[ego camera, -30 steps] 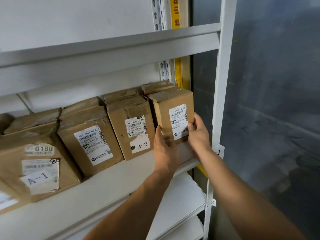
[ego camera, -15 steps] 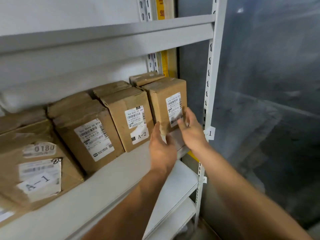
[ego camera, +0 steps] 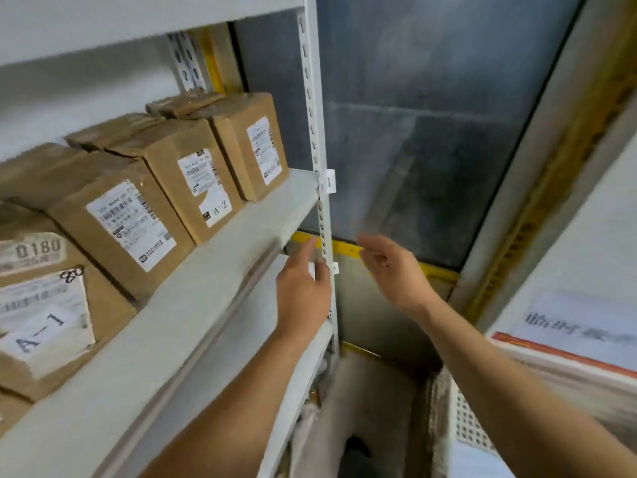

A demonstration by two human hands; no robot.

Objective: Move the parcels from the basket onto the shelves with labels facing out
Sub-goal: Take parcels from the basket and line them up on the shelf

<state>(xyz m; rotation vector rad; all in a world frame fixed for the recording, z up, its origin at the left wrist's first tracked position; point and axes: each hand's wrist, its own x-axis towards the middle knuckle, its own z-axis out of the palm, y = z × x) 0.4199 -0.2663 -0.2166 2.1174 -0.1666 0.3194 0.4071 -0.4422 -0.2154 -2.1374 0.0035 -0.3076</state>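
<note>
Both hands are off the shelf and carry nothing. The left hand (ego camera: 303, 288) hangs in front of the shelf edge at about 6 o'clock from the rightmost parcel (ego camera: 250, 146), its grip slack, fingers loosely extended. The right hand (ego camera: 393, 270) sits at 3 o'clock of the left, just past the slotted upright (ego camera: 319, 139), grip likewise loose and holding nothing.

The rightmost parcel stands upright at the right end of the middle shelf (ego camera: 213, 270), close to the upright, white label facing out. At its 9 o'clock stands the parcel marked A-2 (ego camera: 193, 177), then a third parcel (ego camera: 117, 222), then the parcel marked A-1 (ego camera: 44, 305) at the frame's left edge. All four show labels forward. More boxes sit behind them; their labels cannot be read.

Judgement: placement of this parcel appears finished, and the step in hand is the return for another. A white perforated basket (ego camera: 462, 422) shows at 5 o'clock, low in frame; its contents are not visible. The next move calls for reaching down to it, taking a parcel and finding its label side. Little room appears left on this shelf, so another level may be needed.
</note>
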